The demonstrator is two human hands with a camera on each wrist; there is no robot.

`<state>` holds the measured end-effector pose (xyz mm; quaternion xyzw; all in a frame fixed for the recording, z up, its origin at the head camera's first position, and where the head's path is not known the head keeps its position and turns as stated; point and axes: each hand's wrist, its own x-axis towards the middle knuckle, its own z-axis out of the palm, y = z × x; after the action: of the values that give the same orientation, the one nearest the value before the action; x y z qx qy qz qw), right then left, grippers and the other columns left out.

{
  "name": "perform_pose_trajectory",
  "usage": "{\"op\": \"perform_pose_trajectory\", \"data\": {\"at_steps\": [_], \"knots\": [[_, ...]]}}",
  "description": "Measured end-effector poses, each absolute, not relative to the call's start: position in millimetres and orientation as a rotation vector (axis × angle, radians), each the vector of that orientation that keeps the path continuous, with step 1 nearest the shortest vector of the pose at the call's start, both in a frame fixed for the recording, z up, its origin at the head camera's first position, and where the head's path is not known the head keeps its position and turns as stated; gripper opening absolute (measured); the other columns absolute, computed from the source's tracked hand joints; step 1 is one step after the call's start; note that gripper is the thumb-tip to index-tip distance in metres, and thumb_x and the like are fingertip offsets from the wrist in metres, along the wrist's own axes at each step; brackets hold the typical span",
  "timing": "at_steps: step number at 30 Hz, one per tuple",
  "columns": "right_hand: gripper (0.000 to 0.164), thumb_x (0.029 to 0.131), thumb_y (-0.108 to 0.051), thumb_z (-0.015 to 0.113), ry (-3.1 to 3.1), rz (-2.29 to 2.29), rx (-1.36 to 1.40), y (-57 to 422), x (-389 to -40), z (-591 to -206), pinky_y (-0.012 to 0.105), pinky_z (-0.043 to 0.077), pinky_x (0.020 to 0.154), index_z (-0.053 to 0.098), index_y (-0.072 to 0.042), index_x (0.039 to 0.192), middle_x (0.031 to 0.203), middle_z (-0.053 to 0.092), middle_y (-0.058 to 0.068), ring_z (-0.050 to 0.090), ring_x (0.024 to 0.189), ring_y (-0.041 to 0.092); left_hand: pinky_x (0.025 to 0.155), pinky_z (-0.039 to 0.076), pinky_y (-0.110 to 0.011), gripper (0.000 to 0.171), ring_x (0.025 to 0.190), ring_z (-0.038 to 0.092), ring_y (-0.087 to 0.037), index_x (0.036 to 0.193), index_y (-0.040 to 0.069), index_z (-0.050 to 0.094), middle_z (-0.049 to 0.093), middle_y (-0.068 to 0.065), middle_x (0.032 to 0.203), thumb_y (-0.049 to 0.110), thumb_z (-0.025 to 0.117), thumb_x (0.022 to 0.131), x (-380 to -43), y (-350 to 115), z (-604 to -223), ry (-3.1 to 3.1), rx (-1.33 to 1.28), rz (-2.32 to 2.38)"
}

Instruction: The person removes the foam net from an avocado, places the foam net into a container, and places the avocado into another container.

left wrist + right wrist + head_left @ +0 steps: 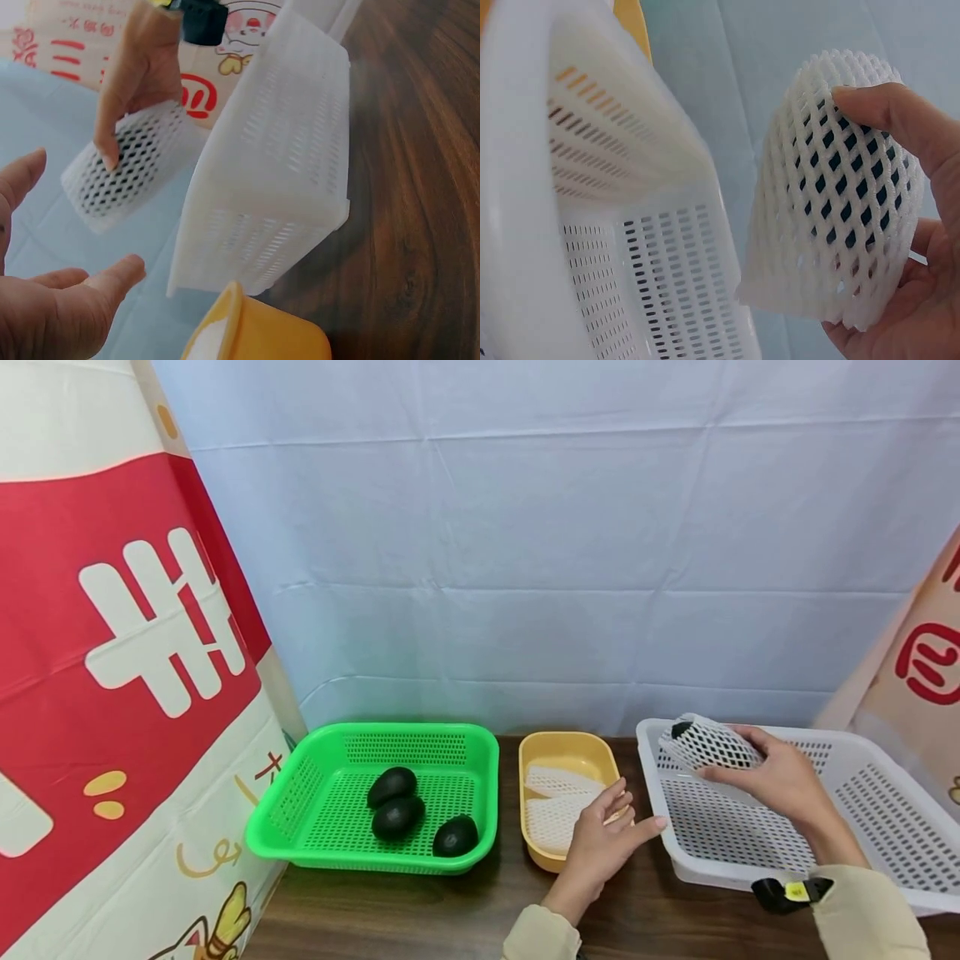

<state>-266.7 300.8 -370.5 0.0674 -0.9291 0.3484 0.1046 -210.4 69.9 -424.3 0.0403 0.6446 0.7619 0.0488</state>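
Observation:
My right hand (787,781) grips a dark avocado (681,728) wrapped in a white foam net sleeve (716,746), above the left part of the white basket (663,810). Through the mesh in the right wrist view, the avocado's dark skin shows, with the thumb pressed on the net (817,240). My left hand (596,852) holds nothing; its fingers are spread over the right side of the yellow container (542,852), the thumb pointing toward the white basket's rim. Several flat foam net sleeves (551,818) lie in that container, partly hidden by the hand.
At the left stands a green basket (300,852) with three bare dark avocados (397,818) in it. All the containers stand on a dark wood table (420,910). A pale blue cloth (525,568) hangs behind, and printed cloths (52,693) hang at the sides.

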Motion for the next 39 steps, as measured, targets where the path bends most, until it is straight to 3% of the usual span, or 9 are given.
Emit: {"op": "perform_pose_trajectory", "data": {"at_steps": [5, 12, 24, 39], "knots": [[0.081, 0.064, -0.044, 0.076, -2.704, 0.995, 0.249, 291.6, -253.8, -368.6, 0.03, 0.041, 0.055, 0.044, -0.005, 0.128, 0.105, 0.055, 0.022, 0.05, 0.08, 0.026, 0.078, 0.047, -0.035, 0.051, 0.094, 0.057, -0.017, 0.119, 0.023, 0.053, 0.058, -0.002, 0.104, 0.019, 0.074, 0.072, -211.3, 61.7, -428.3, 1.738, 0.07, 2.449], [0.081, 0.063, -0.044, 0.077, -2.707, 0.992, 0.301, 278.0, -237.0, -372.9, 0.029, 0.044, 0.053, 0.045, -0.011, 0.129, 0.103, 0.055, 0.019, 0.053, 0.076, 0.023, 0.078, 0.047, -0.036, 0.048, 0.096, 0.057, -0.027, 0.12, 0.008, 0.051, 0.06, -0.011, 0.101, 0.019, 0.069, 0.078, -213.3, 47.8, -426.7, 1.449, 0.071, 2.571], [0.072, 0.057, -0.038, 0.083, -2.648, 0.994, 0.527, 252.5, -211.2, -390.3, 0.025, 0.042, 0.055, 0.053, -0.019, 0.12, 0.093, 0.06, 0.003, 0.053, 0.071, 0.012, 0.069, 0.045, -0.054, 0.048, 0.101, 0.051, -0.034, 0.123, 0.009, 0.049, 0.051, -0.013, 0.11, 0.021, 0.066, 0.08, -210.7, 45.1, -425.5, 1.344, 0.071, 2.586], [0.073, 0.053, -0.041, 0.083, -2.637, 1.042, 0.585, 230.1, -192.7, -407.7, 0.025, 0.042, 0.06, 0.053, -0.025, 0.118, 0.097, 0.058, -0.004, 0.052, 0.075, 0.011, 0.062, 0.047, -0.053, 0.035, 0.09, 0.055, -0.029, 0.113, 0.009, 0.057, 0.053, -0.013, 0.108, 0.019, 0.063, 0.081, -206.5, 40.2, -431.4, 1.321, 0.09, 2.515]]}}
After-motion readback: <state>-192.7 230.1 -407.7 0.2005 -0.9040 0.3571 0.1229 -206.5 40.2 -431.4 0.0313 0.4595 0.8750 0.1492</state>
